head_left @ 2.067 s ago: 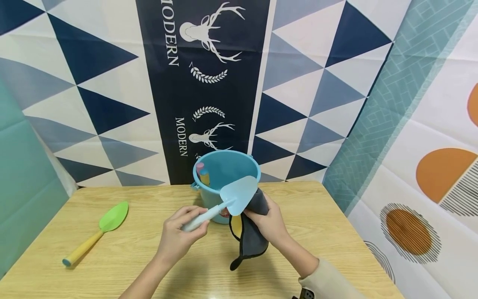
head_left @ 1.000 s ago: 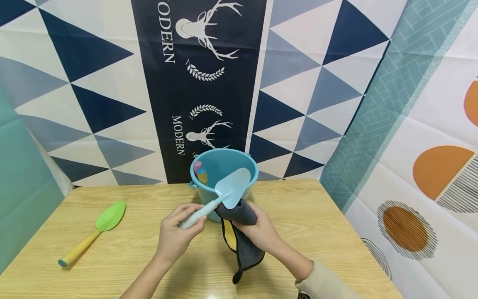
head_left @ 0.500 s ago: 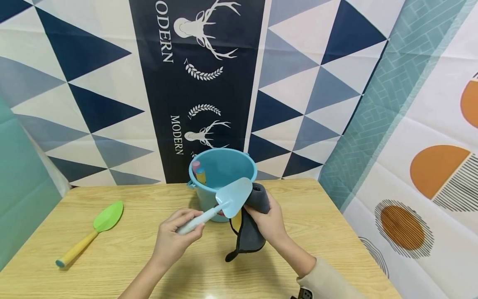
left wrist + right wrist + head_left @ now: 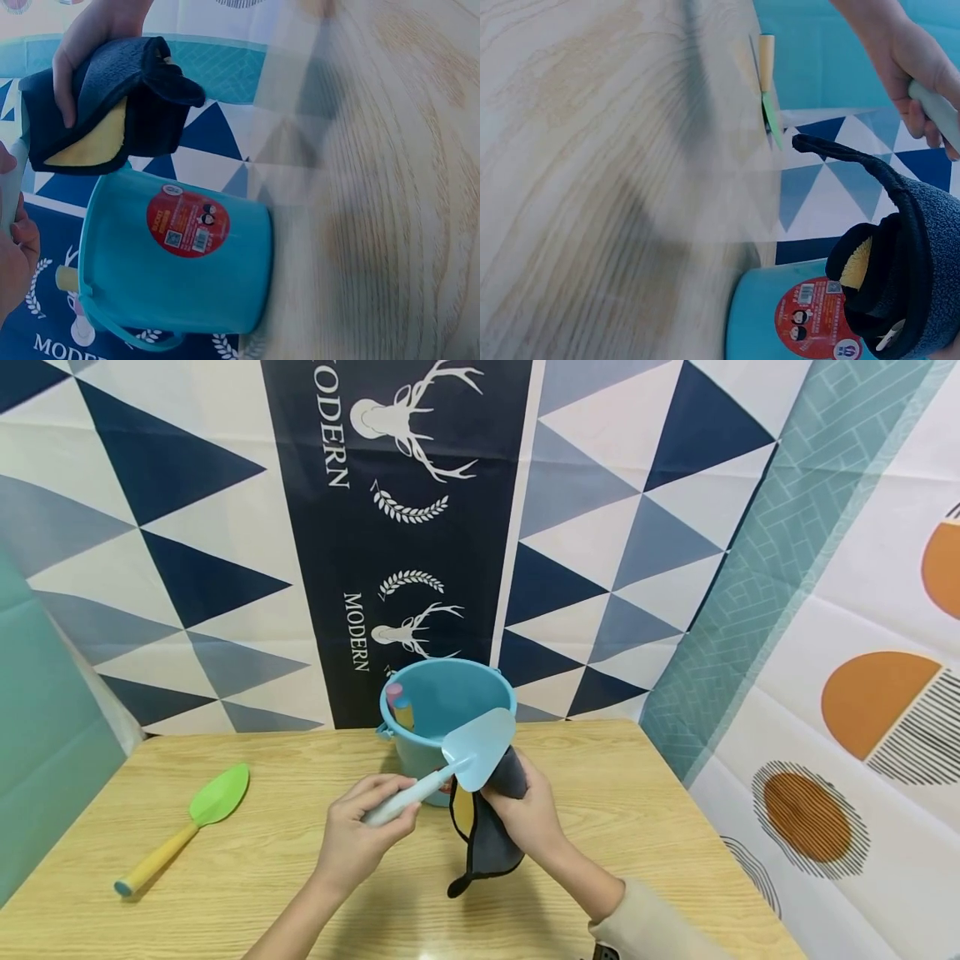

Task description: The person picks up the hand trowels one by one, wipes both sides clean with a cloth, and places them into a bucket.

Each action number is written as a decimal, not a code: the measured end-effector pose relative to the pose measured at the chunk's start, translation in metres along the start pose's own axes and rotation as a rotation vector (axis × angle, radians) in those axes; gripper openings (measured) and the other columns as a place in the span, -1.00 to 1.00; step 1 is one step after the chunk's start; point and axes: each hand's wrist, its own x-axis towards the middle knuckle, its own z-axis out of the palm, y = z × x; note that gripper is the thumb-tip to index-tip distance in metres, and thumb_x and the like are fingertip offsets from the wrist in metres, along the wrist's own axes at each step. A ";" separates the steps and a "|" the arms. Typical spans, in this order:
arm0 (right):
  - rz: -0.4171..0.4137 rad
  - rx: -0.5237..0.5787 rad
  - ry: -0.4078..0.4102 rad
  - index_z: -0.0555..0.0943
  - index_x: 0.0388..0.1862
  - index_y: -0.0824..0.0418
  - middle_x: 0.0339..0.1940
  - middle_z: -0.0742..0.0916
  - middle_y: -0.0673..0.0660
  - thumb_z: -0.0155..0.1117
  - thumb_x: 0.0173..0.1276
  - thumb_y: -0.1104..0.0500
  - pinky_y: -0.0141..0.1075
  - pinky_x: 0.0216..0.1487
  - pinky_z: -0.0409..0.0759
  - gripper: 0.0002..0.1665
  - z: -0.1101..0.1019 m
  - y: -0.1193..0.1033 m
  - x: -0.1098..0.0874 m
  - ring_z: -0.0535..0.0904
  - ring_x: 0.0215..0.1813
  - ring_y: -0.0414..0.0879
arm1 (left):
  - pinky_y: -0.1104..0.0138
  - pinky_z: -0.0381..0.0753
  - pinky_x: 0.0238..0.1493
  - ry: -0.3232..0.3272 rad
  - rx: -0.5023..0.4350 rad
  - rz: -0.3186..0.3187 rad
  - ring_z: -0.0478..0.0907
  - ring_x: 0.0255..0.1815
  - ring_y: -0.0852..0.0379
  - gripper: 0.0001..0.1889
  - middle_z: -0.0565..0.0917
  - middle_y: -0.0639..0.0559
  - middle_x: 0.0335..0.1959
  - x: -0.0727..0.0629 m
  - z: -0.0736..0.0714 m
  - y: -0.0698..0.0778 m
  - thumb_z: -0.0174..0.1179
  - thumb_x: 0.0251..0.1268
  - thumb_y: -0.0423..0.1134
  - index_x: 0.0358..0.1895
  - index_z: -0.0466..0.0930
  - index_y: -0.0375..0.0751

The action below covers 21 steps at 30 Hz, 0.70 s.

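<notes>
A pale blue trowel (image 4: 480, 747) is held by its handle in my left hand (image 4: 356, 831), its blade raised in front of the bucket. Dark grey cloth with a yellow inner side (image 4: 495, 839) hangs folded in the grip of my right hand (image 4: 532, 810). Part of this cloth lies behind the blade, and in the head view I cannot tell how firmly they touch. The left wrist view shows the cloth (image 4: 112, 97) bunched under the right fingers. Its black-edged corner loop dangles free.
Behind my hands a blue bucket (image 4: 412, 760) stands on the wooden table (image 4: 615, 827), with pink and yellow-blue handle ends (image 4: 403, 714) showing inside. A green trowel with a yellow handle (image 4: 217, 797) lies at the left. Patterned hangings rise behind the table.
My right hand has shifted the cloth left, then right, then slightly left again behind the blade. The trowel has tipped a little, staying in my left hand. The bucket and green trowel stay put.
</notes>
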 end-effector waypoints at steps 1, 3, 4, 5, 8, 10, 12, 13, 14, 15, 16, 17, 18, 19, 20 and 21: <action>-0.004 -0.005 -0.008 0.49 0.15 0.14 0.03 0.65 0.19 0.25 0.18 0.39 -0.23 0.03 0.56 -0.47 0.001 0.001 -0.001 0.59 0.04 0.06 | 0.41 0.59 -0.34 -0.001 0.001 -0.001 0.54 -0.28 0.29 -0.69 0.67 0.04 -0.23 0.000 0.000 0.000 0.38 -0.11 -0.49 -0.22 0.72 -0.14; -0.020 -0.021 -0.022 0.49 0.15 0.13 0.04 0.65 0.18 0.27 0.19 0.36 -0.17 0.06 0.54 -0.48 0.003 0.002 -0.003 0.58 0.07 0.06 | 0.41 0.59 -0.33 -0.001 0.003 0.001 0.55 -0.28 0.29 -0.69 0.67 0.04 -0.22 0.001 0.001 0.001 0.38 -0.10 -0.48 -0.21 0.72 -0.13; -0.029 -0.026 -0.030 0.48 0.16 0.13 0.06 0.64 0.18 0.28 0.19 0.34 -0.13 0.09 0.53 -0.48 0.003 0.002 -0.004 0.57 0.10 0.07 | 0.41 0.59 -0.33 0.001 0.003 0.005 0.55 -0.28 0.29 -0.69 0.67 0.04 -0.22 0.001 0.002 0.001 0.38 -0.10 -0.48 -0.21 0.72 -0.13; -0.038 -0.033 -0.038 0.48 0.17 0.13 0.07 0.64 0.18 0.28 0.20 0.32 -0.09 0.11 0.51 -0.48 0.004 0.002 -0.004 0.56 0.11 0.08 | 0.40 0.59 -0.33 0.003 0.003 0.010 0.55 -0.28 0.29 -0.69 0.67 0.04 -0.22 0.001 0.002 0.001 0.38 -0.10 -0.49 -0.21 0.72 -0.13; -0.062 -0.043 -0.062 0.45 0.21 0.13 0.13 0.62 0.17 0.29 0.21 0.29 -0.01 0.15 0.47 -0.44 0.006 0.003 -0.006 0.53 0.18 0.09 | 0.41 0.59 -0.34 0.009 0.003 0.025 0.55 -0.29 0.29 -0.70 0.67 0.03 -0.23 0.002 0.003 0.001 0.37 -0.10 -0.49 -0.21 0.72 -0.14; -0.069 -0.049 -0.069 0.46 0.21 0.13 0.13 0.62 0.17 0.30 0.20 0.30 0.00 0.15 0.47 -0.44 0.006 0.002 -0.006 0.53 0.18 0.09 | 0.40 0.59 -0.35 0.011 0.008 0.038 0.55 -0.30 0.29 -0.70 0.67 0.02 -0.23 0.002 0.003 0.000 0.37 -0.09 -0.49 -0.22 0.72 -0.15; -0.061 -0.053 -0.070 0.47 0.20 0.12 0.12 0.63 0.16 0.31 0.18 0.31 -0.01 0.14 0.48 -0.43 0.006 0.002 -0.006 0.54 0.16 0.08 | 0.41 0.59 -0.35 0.011 0.013 0.042 0.55 -0.30 0.29 -0.70 0.67 0.02 -0.23 0.002 0.002 0.000 0.37 -0.09 -0.49 -0.21 0.72 -0.15; -0.055 -0.053 -0.068 0.47 0.20 0.12 0.12 0.63 0.16 0.31 0.18 0.32 -0.02 0.13 0.49 -0.43 0.006 0.002 -0.006 0.54 0.16 0.09 | 0.41 0.59 -0.35 0.012 0.016 0.042 0.55 -0.30 0.29 -0.70 0.67 0.03 -0.23 0.002 0.001 0.000 0.37 -0.09 -0.49 -0.21 0.72 -0.15; -0.043 -0.051 -0.066 0.47 0.20 0.12 0.11 0.63 0.16 0.31 0.17 0.33 -0.04 0.12 0.49 -0.42 0.005 0.002 -0.006 0.55 0.15 0.09 | 0.41 0.59 -0.35 0.013 0.018 0.040 0.55 -0.30 0.30 -0.70 0.67 0.03 -0.23 0.002 0.001 0.000 0.37 -0.10 -0.49 -0.22 0.72 -0.15; -0.032 -0.049 -0.062 0.47 0.20 0.12 0.10 0.64 0.17 0.30 0.17 0.34 -0.05 0.10 0.50 -0.43 0.005 0.002 -0.005 0.55 0.12 0.09 | 0.41 0.60 -0.34 0.013 0.018 0.038 0.56 -0.29 0.30 -0.70 0.67 0.03 -0.23 0.002 0.000 0.000 0.37 -0.10 -0.49 -0.22 0.72 -0.15; -0.021 -0.045 -0.056 0.47 0.20 0.12 0.08 0.64 0.17 0.30 0.17 0.34 -0.08 0.09 0.51 -0.43 0.005 0.002 -0.004 0.56 0.11 0.09 | 0.41 0.60 -0.34 0.012 0.014 0.033 0.56 -0.29 0.30 -0.70 0.67 0.02 -0.23 0.001 -0.001 0.000 0.37 -0.10 -0.49 -0.22 0.72 -0.16; -0.012 -0.042 -0.048 0.48 0.19 0.11 0.07 0.64 0.17 0.29 0.16 0.35 -0.09 0.07 0.51 -0.43 0.004 0.002 -0.003 0.56 0.09 0.09 | 0.41 0.60 -0.34 0.011 0.008 0.025 0.56 -0.29 0.30 -0.70 0.67 0.02 -0.23 0.001 -0.002 0.000 0.37 -0.10 -0.50 -0.22 0.72 -0.16; 0.000 -0.038 -0.036 0.48 0.18 0.11 0.05 0.65 0.18 0.29 0.16 0.36 -0.11 0.05 0.52 -0.43 0.003 0.002 -0.002 0.57 0.06 0.08 | 0.41 0.60 -0.34 0.010 0.002 0.021 0.56 -0.29 0.30 -0.71 0.67 0.01 -0.23 0.000 -0.002 0.000 0.37 -0.10 -0.50 -0.22 0.72 -0.16; 0.011 -0.035 -0.020 0.49 0.17 0.11 0.02 0.66 0.18 0.28 0.16 0.36 -0.13 0.02 0.54 -0.45 0.003 0.001 -0.001 0.58 0.03 0.08 | 0.41 0.60 -0.35 0.009 -0.001 0.021 0.56 -0.29 0.30 -0.71 0.67 0.01 -0.23 0.000 -0.003 -0.001 0.37 -0.10 -0.50 -0.22 0.72 -0.17; 0.020 -0.034 -0.004 0.50 0.16 0.11 0.01 0.66 0.19 0.28 0.16 0.36 -0.13 0.01 0.54 -0.45 0.002 0.001 0.001 0.59 0.02 0.08 | 0.41 0.60 -0.36 0.006 -0.005 0.020 0.56 -0.29 0.30 -0.71 0.67 0.00 -0.24 0.000 -0.004 -0.001 0.37 -0.10 -0.50 -0.22 0.72 -0.17; 0.024 -0.032 0.014 0.50 0.16 0.12 0.01 0.66 0.20 0.28 0.16 0.36 -0.12 0.02 0.54 -0.45 0.000 0.000 0.003 0.59 0.01 0.08 | 0.41 0.60 -0.37 0.003 -0.011 0.022 0.56 -0.30 0.30 -0.71 0.67 0.00 -0.24 -0.001 -0.004 -0.001 0.37 -0.09 -0.50 -0.23 0.72 -0.18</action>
